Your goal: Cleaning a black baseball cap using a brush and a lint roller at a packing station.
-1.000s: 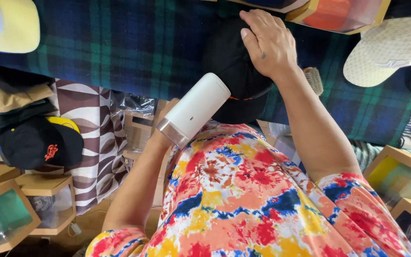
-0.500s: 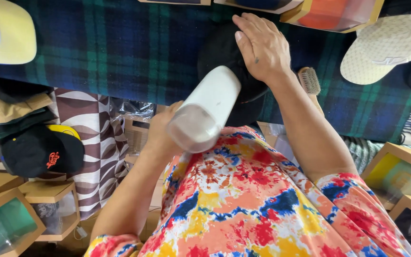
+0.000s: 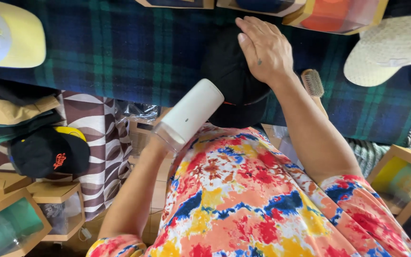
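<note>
The right hand [image 3: 265, 50] is lying flat, fingers together, on a black cap [image 3: 231, 78] that is sitting on the plaid blanket [image 3: 120, 52]. The left hand [image 3: 160, 143] is gripping a white cylinder [image 3: 189, 114], mostly hidden behind it, and is holding it tilted just beside the near-left edge of the black cap; whether cylinder and cap are touching, I cannot tell. The two hands are well apart. A wooden brush [image 3: 314, 84] is lying on the blanket just right of the black cap, by the right wrist. A yellow cap [image 3: 10, 33] is resting far left of the black cap, and a cream cap [image 3: 391, 50] far right.
</note>
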